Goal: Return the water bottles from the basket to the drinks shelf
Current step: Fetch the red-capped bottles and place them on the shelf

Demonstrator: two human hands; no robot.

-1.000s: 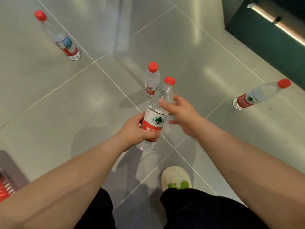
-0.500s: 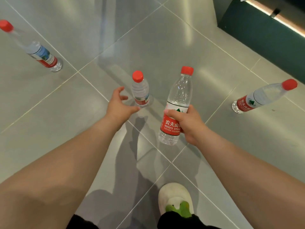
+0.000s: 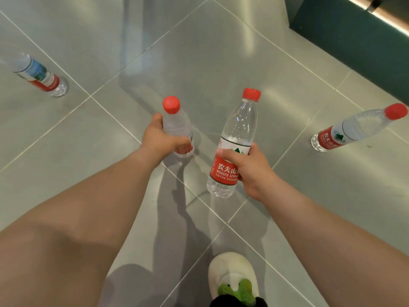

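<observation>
Soft overhead light is filling the scene; pale glare streaks are lying on the glossy floor tiles [image 3: 221, 63] beyond the left hand [image 3: 159, 140], arm shadows falling below it. A warm light strip [image 3: 391, 24] is glowing beyond the right hand [image 3: 250, 169]. Far left of the left hand, the blue-labelled bottle [image 3: 37, 74] is leaning outward and blurring.

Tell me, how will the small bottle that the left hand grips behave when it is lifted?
The small bottle has thin clear plastic walls, so it probably dents slightly under the grip of the left hand. It is short, so likely light and hard to tip. The glossy floor tiles suggest it would slide if pushed.
</observation>
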